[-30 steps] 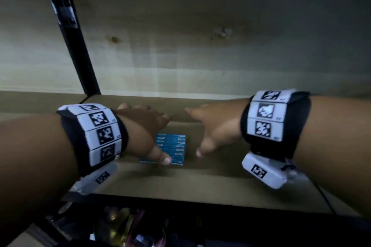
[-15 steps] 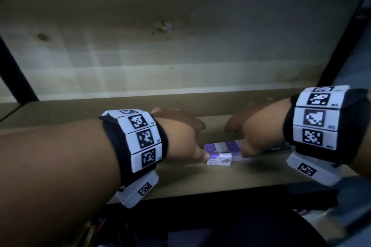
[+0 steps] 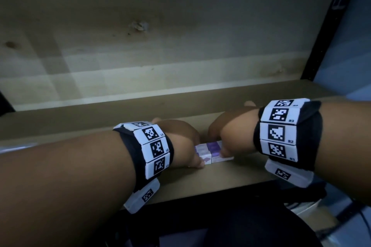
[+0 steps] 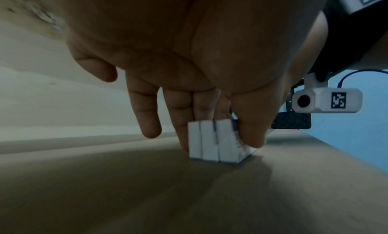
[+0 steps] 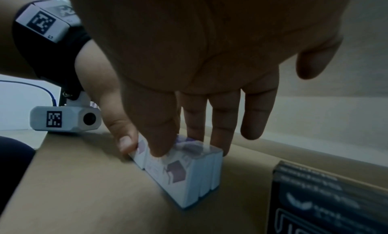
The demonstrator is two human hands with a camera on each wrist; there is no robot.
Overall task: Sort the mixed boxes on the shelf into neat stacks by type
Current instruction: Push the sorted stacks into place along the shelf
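My left hand [image 3: 181, 142] and right hand [image 3: 230, 132] both grasp the purple-and-white boxes [image 3: 212, 151], thumbs on the near face, fingers reaching down behind the far side, squeezing them into 1 block. The left wrist view shows 3 slim box ends side by side, upright and touching, standing on the shelf [image 3: 200, 182] near its front edge, about mid-width. The near row looks like 2 boxes end to end, so the total count I cannot tell.

Progress, my guess: the purple type is grouped and nearly squared up; it only needs its edges flush before I let go. Whether other types are sorted I cannot tell from here.

Around: a dark box [image 5: 327, 199] with pale print lies on the shelf just right of the block, apart from it, seen only in the right wrist view; likely another type. Wooden back panel [image 3: 160, 36] behind, black shelf post [image 3: 321, 32] at right. Nothing blocks the block itself; the dark box limits sliding rightward.
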